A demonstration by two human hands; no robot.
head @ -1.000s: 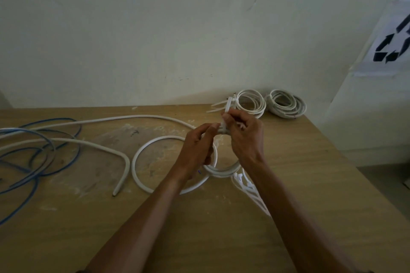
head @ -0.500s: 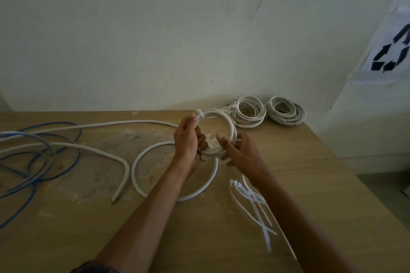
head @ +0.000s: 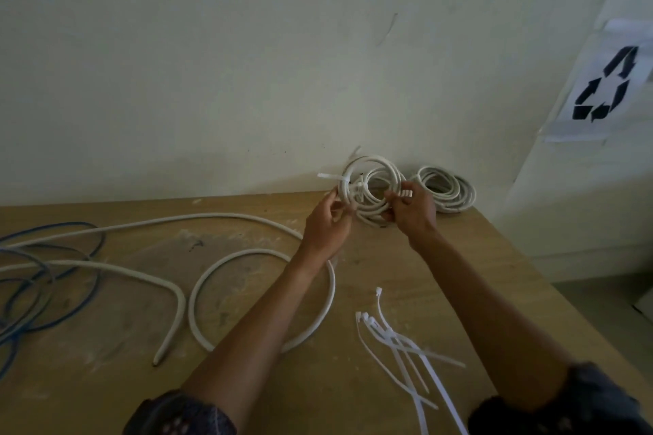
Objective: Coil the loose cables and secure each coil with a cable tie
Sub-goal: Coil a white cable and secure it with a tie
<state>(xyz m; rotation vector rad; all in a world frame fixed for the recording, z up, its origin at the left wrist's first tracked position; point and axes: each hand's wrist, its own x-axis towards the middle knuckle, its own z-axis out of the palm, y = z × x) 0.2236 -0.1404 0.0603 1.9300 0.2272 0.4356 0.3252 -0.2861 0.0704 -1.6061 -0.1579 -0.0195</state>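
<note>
Head view | left hand (head: 327, 222), right hand (head: 411, 212) clamp tied coil (head: 374, 160), 1 o'clock | white cable (head: 247, 219), blue cable (head: 53, 293) uncoiled, 9 o'clock

The left sleeve (head: 180, 415), at 7 o'clock, is dark with small pale dots; the right sleeve (head: 565, 403), at 5 o'clock, is plain dark blue-grey.

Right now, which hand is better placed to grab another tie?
Probably the right hand: both hold the tied coil, but the spare cable ties lie beside its forearm, farther from the left hand.
</note>
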